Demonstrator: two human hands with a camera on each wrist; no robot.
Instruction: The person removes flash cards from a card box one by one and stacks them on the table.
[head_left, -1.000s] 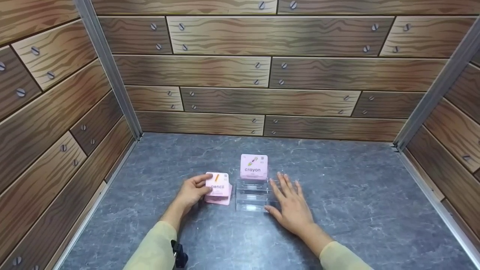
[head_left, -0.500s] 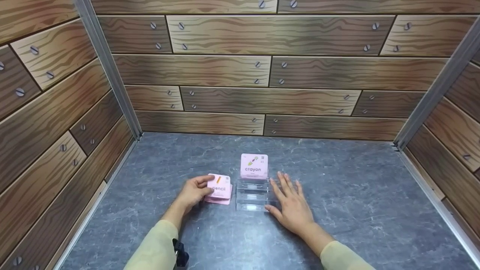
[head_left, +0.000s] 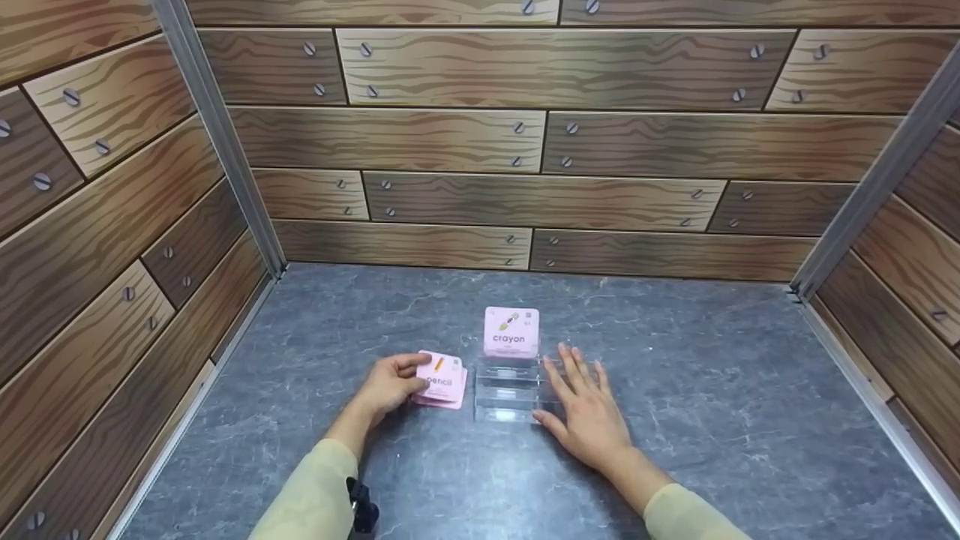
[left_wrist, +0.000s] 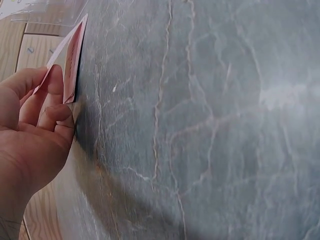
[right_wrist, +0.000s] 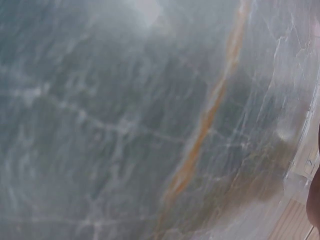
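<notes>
My left hand [head_left: 388, 386] pinches a pink flash card reading "pencil" [head_left: 444, 384] between thumb and fingers. Under it lies a small pile of pink cards [head_left: 453, 405]; in the left wrist view the pinched card [left_wrist: 59, 52] tilts away from the cards below [left_wrist: 75, 62]. A clear stepped card stand [head_left: 506, 394] is just right of the pile. At its back a pink "crayon" card [head_left: 511, 341] stands upright. My right hand [head_left: 591, 416] lies with spread, straight fingers along the stand's right side. Only a sliver of a finger [right_wrist: 314, 202] shows in the right wrist view.
The grey marbled tabletop [head_left: 712, 390] extends around the cards and stand. Wood-patterned panels [head_left: 450, 142] rise at the back and both sides, with metal corner posts [head_left: 217, 135] between them.
My left hand has brought the "pencil" card slightly right and down, so it covers more of the pile and leans a little. The right hand and stand keep their places.
</notes>
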